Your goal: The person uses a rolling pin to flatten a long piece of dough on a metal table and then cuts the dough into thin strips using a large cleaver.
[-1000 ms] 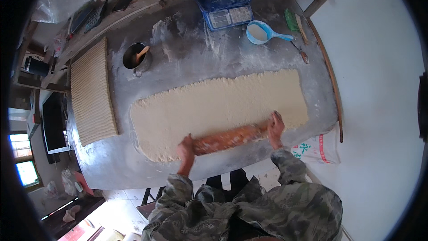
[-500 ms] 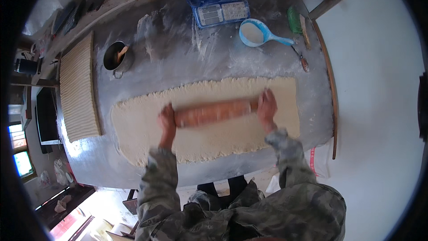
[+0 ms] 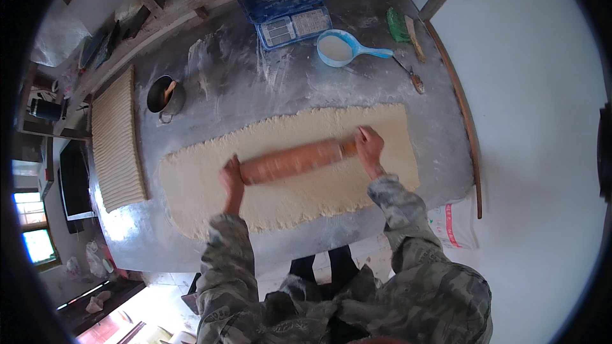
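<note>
A wide, flat sheet of pale dough lies across the grey table, its edges ragged. On top of it rests a thick wooden rolling pin, blurred by motion and tilted a little up toward the right. My left hand is closed round the pin's left handle. Its right handle sits in the grip of my right hand, near the sheet's right part. Both sleeves are camouflage-patterned.
Ridged strips of dough lie at the table's left. A metal pot stands behind them. Farther back are a blue-lidded scale, a blue ladle with white powder, and a green-and-wood brush. A white sack stands below the right edge.
The whole view has shifted and turned slightly. Both hands stay on the rolling pin, which is still over the middle of the dough sheet.
</note>
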`<state>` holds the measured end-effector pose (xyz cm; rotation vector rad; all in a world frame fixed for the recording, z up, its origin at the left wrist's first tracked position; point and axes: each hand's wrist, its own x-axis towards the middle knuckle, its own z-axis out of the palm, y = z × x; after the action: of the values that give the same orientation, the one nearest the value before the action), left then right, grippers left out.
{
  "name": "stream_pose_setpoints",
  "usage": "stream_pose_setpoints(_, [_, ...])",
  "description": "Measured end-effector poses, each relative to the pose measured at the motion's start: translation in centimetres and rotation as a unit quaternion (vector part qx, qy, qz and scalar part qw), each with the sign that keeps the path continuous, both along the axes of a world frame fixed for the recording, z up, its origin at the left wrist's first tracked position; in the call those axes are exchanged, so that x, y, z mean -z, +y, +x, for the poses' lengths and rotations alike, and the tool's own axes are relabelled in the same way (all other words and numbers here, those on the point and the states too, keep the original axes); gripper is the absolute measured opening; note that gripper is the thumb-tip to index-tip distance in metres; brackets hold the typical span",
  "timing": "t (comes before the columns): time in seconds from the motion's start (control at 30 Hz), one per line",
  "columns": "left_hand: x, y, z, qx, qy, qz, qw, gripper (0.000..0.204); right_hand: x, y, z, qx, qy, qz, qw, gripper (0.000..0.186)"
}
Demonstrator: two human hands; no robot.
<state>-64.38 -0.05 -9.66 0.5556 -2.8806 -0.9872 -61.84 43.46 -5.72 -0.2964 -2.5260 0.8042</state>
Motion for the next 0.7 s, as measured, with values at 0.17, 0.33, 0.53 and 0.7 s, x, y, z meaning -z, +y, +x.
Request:
stream_pose_setpoints(0.17, [-2.8,9.8,13.9,0.077,-0.064,-0.053,0.994,0.037,-2.8,6.9,16.2,0.078,-0.043,-0.017,0.996,0.023])
stream_pose_setpoints(0.33, [-0.6,14.0,6.2,0.109,-0.025,-0.102,0.988,0.040,0.6,11.9,10.4,0.105,0.006,0.198,0.974,0.031])
stream_pose_setpoints(0.53, [-3.2,16.9,-12.3,0.086,0.087,-0.176,0.977,0.044,-0.5,13.4,-9.2,0.061,-0.060,0.168,0.982,0.035])
stream_pose_setpoints(0.7, [2.2,14.6,-0.9,0.033,0.050,-0.123,0.991,0.048,1.4,13.6,0.0,-0.005,0.036,0.206,0.978,0.031])
